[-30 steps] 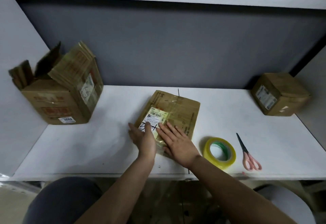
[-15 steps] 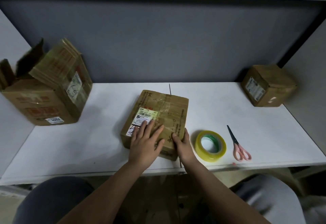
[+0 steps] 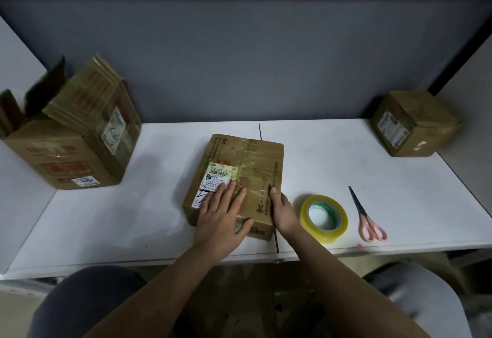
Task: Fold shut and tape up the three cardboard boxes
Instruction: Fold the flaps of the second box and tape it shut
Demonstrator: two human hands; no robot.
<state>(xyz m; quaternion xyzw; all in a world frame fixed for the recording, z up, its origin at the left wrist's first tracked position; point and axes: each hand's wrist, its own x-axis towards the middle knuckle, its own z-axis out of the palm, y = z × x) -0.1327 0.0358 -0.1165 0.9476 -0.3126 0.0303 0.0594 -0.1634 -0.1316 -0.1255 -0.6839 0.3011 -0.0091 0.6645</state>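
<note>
Cardboard flat brown box [image 3: 241,175]: centre of frame on the white bench [image 3: 346,156], flaps closed, glossy tape across its top.
Left hand [image 3: 222,220]: grip flat, fingers straight, pressing the box top.
Right hand [image 3: 283,211]: grip against the box's right edge, thumb on top.
Yellowish tape roll [image 3: 323,218]: just right of that hand.
Pink-handled scissors [image 3: 366,218]: right of roll.
Open-flapped brown box [image 3: 69,135]: left.
Closed brown box [image 3: 415,123]: upper right.

Near part of flat box [image 3: 239,178] top and lower label [image 3: 213,180] covered by left hand [image 3: 222,216]. Right hand [image 3: 283,211] fingers hidden behind box's right side. Open box [image 3: 69,138] cut off at left edge; interior not visible. Print on far-right box [image 3: 414,123] label too small to read.
</note>
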